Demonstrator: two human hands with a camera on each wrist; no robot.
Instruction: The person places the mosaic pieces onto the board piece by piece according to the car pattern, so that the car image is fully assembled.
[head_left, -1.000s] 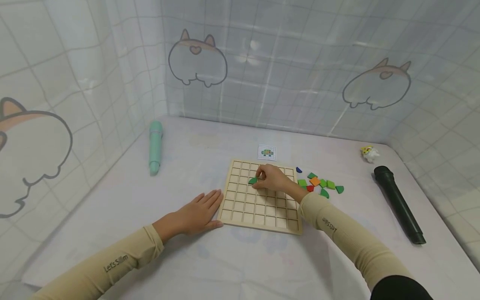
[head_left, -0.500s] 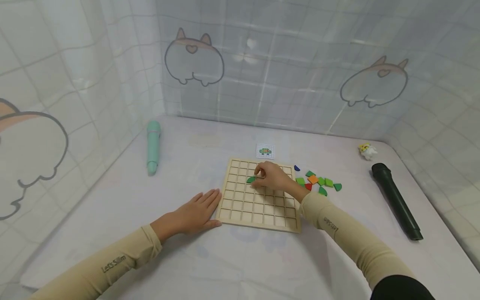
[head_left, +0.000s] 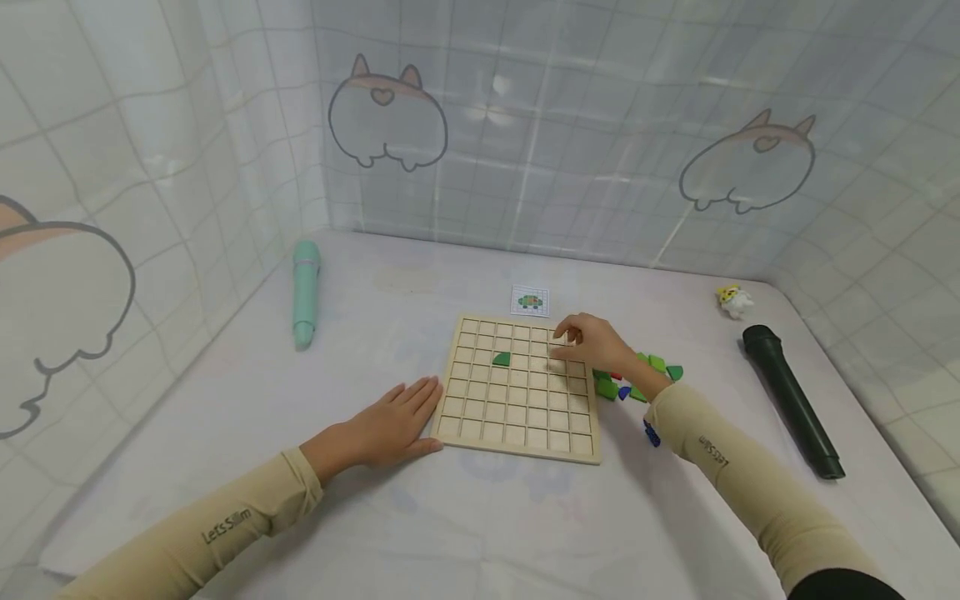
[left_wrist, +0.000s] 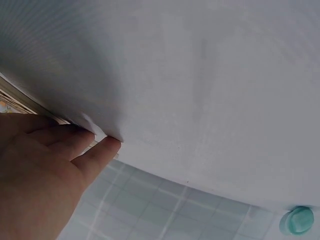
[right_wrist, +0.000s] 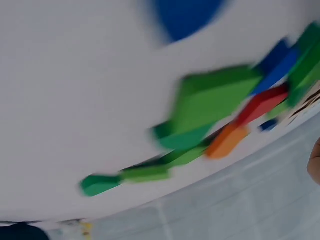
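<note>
A teal microphone (head_left: pixel 303 292), black microphone (head_left: pixel 792 402) and small toy (head_left: pixel 734 301) lie apart.

Left hand (head_left: pixel 390 425) lies flat; right hand (head_left: pixel 596 346) hovers, fingers seemingly loosely curled.

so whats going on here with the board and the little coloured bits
A person is at a wooden grid board on a white table. One dark green piece sits in a cell of the board. The right hand hovers over the board's right side with loosely curled fingers, holding nothing visible, beside a heap of coloured pieces. The left hand rests flat on the table against the board's left edge.
</note>
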